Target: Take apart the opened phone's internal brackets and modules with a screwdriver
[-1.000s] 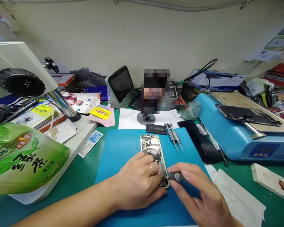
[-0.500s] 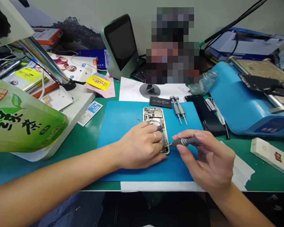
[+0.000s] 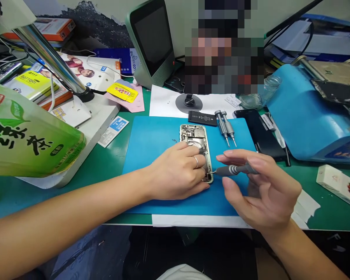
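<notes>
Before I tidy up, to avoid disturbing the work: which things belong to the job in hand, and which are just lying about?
In use:
opened phone under the left hand
screwdriver in the right hand
blue mat
probably the battery, two other screwdrivers

Apparently lying about:
green bottle
yellow packet
glass jar

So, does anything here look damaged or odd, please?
Yes: a dark, ragged patch marks the wall left of the screen, perhaps peeled paint. The phone under the left hand lies open, insides exposed.

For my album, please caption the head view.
Left hand on opened, pale-framed phone; right hand holding slim grey screwdriver.
</notes>
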Action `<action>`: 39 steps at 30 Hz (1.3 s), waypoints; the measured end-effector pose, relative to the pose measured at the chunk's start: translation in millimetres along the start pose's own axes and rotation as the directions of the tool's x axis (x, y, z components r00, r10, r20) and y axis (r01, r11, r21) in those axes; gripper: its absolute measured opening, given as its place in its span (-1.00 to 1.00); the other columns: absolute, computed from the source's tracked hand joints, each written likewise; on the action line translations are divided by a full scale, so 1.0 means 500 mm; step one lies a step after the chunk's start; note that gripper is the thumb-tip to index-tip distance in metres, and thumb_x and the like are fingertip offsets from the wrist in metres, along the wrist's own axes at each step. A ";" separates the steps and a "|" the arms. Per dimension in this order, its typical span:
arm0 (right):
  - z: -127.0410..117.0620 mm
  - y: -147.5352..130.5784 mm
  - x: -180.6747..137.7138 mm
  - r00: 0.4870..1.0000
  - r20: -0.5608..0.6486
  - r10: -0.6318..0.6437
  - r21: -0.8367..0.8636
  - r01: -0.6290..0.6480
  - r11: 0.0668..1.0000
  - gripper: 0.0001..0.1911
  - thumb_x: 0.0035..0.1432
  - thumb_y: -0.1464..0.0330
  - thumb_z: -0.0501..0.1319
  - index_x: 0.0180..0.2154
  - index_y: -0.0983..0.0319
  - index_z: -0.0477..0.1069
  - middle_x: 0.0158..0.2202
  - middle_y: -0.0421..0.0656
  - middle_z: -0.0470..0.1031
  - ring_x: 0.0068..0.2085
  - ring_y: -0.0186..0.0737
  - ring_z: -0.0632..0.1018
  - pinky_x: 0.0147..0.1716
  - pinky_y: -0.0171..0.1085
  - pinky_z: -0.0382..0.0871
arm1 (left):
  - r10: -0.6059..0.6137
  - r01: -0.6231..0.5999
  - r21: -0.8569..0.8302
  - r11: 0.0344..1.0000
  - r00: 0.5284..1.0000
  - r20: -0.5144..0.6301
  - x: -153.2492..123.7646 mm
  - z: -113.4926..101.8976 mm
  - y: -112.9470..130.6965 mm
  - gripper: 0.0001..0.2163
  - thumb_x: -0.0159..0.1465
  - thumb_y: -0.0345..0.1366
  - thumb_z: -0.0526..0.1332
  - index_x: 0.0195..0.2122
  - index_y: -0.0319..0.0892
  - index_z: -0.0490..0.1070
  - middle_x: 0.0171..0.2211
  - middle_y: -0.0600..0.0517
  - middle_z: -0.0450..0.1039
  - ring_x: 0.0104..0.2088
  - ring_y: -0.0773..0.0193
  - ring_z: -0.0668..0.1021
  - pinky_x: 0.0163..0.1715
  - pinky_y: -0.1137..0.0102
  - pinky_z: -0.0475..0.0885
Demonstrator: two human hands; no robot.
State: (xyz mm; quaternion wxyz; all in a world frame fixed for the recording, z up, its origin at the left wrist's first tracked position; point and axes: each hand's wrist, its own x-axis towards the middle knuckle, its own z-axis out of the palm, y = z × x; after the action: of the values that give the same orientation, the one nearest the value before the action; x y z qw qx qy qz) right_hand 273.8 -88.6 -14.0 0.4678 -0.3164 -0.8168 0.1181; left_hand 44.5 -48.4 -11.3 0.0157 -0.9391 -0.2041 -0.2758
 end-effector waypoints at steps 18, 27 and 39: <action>0.011 -0.013 0.017 0.994 -0.056 0.098 0.004 -0.098 0.995 -0.13 0.04 0.65 0.39 0.31 -0.02 0.30 -0.02 -0.05 0.61 -0.14 -0.03 0.70 -0.42 -0.15 0.70 | 0.009 -0.010 0.014 1.000 0.999 0.046 -0.002 0.000 -0.002 -0.68 0.46 -0.16 0.24 -0.41 -0.19 0.57 -0.41 -0.02 0.46 -0.30 0.19 0.41 -0.32 0.23 0.11; 0.015 -0.013 0.018 0.990 -0.113 0.082 -0.042 -0.088 0.995 -0.14 0.07 0.66 0.36 0.34 0.02 0.30 -0.11 -0.07 0.61 -0.21 -0.08 0.70 -0.48 -0.21 0.67 | 0.000 0.000 0.014 1.000 1.000 0.031 -0.002 0.000 -0.001 -0.68 0.45 -0.16 0.25 -0.43 -0.18 0.56 -0.43 0.00 0.47 -0.33 0.20 0.42 -0.33 0.23 0.12; 0.006 -0.011 0.022 0.998 -0.052 0.044 0.027 -0.042 0.999 -0.07 0.06 0.67 0.37 0.38 -0.02 0.25 -0.10 -0.08 0.65 -0.21 -0.05 0.72 -0.43 -0.16 0.72 | -0.005 0.005 -0.002 1.000 1.000 0.020 -0.002 0.000 -0.002 -0.69 0.43 -0.13 0.28 -0.40 -0.18 0.58 -0.42 0.00 0.48 -0.30 0.19 0.43 -0.33 0.22 0.14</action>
State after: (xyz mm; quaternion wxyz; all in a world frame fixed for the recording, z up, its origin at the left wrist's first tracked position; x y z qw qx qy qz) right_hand 265.0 -85.7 -5.5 0.4904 -0.3308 -0.7957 0.1304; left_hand 43.4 -47.8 -11.8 0.0120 -0.9414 -0.2064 -0.2665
